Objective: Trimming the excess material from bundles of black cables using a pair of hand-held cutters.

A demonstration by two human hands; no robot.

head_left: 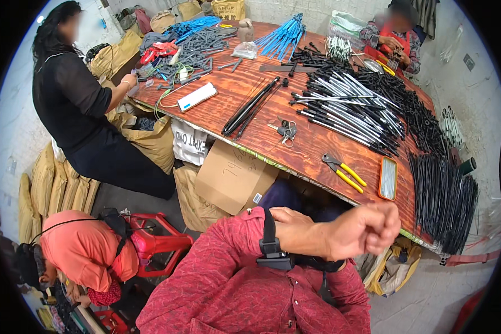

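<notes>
My forearms cross in front of my chest. My left hand is out to the right, its fingers curled into a loose, slightly blurred fist with nothing seen in it. It is near the table's front edge, below an orange-rimmed tray of thin pale pieces. A black strap with a buckle circles my left wrist area. Part of my right hand shows beyond the left forearm; its fingers are mostly hidden. Yellow-handled pliers and a bunch of keys lie on the wooden table.
Black and silver rods and black cable-like strips are heaped at the right. Blue rods and grey parts lie farther back. Three other people work around. A cardboard box and a red stool stand left.
</notes>
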